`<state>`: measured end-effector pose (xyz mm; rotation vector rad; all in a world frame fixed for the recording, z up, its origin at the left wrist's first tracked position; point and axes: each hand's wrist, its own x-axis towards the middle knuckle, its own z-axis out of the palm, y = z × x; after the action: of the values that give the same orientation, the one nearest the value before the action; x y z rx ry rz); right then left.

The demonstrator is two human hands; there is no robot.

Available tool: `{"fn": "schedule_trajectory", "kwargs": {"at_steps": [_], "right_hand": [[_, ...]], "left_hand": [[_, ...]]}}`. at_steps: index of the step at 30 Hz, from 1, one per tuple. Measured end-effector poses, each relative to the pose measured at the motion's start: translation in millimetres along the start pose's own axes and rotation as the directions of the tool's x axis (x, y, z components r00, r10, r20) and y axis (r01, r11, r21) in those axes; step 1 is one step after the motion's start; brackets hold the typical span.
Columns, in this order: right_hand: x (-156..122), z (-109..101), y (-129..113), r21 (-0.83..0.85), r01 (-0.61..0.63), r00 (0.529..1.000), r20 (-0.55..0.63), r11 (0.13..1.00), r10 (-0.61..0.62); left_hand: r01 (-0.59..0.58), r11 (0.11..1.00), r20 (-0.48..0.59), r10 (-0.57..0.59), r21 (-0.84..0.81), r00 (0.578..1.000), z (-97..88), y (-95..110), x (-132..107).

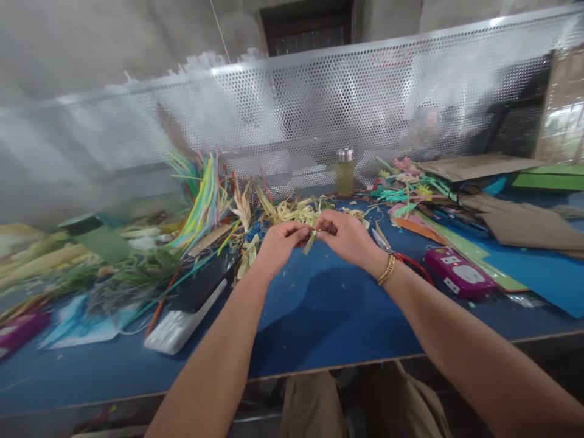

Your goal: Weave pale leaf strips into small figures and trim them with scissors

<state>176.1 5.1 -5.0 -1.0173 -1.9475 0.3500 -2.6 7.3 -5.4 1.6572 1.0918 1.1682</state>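
Hands [281,244] [343,236] nearly fingertip to fingertip on greenish strip [310,244]

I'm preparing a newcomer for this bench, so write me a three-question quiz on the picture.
1. True or false: the left hand and right hand meet at a small pale-green strip.
2. Which wrist wears the gold bracelet?
3. What colour are the handles of the scissors?
a) green
b) red
c) white

Key: 1. True. 2. The right. 3. b.
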Motion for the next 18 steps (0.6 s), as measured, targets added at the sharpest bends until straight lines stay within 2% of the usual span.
{"fn": "schedule_trajectory", "kwargs": {"at_steps": [5, 10, 13, 18], "right_hand": [[0.6, -0.9, 0.1, 0.007, 0.003, 1.0, 0.028, 1.0, -0.003], [1.7, -1.6, 0.4, 0.094, 0.002, 0.998, 0.055, 0.996, -0.007], [2.4, -0.5, -1.2, 0.219, 0.006, 0.998, 0.054, 0.976, -0.018], [3.7, 2.7, -3.0, 0.378, -0.02, 1.0, 0.023, 0.926, 0.013]], "left_hand": [[-0.052, 0.977, -0.021, 0.058, 0.205, 0.998, -2.0, 5.3, -0.7], [-0.19, 0.904, -0.008, 0.209, 0.382, 0.978, -3.4, 8.6, -2.4], [-0.217, 0.896, -0.045, 0.253, 0.387, 0.966, 0.0, 10.3, -4.5], [-0.156, 0.94, -0.121, 0.2, 0.303, 0.972, 5.4, 10.6, -4.9]]}}
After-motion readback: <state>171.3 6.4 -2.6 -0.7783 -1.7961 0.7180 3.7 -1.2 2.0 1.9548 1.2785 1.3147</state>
